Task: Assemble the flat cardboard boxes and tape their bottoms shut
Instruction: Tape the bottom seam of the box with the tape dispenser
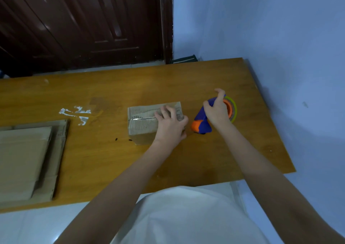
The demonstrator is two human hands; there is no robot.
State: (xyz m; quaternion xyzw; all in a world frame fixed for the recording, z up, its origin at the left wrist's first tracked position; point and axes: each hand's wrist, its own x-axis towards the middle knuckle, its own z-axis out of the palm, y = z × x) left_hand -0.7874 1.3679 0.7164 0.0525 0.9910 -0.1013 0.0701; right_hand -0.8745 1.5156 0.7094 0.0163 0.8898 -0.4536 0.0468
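A small assembled cardboard box point(143, 124) stands near the middle of the wooden table point(112, 159), a strip of clear tape running along its top seam. My left hand point(170, 126) lies on the box's right end, fingers spread over the top and thumb curled round its right edge. Just right of the box, my right hand point(217, 113) grips a blue and orange tape dispenser point(202, 125) with a tape roll point(232, 110) that rests on the table.
A stack of flat cardboard boxes point(28, 159) lies at the table's left end. Scraps of clear tape point(78, 113) stick to the tabletop left of the box. A blue wall borders the table on the right; a dark wooden door stands behind.
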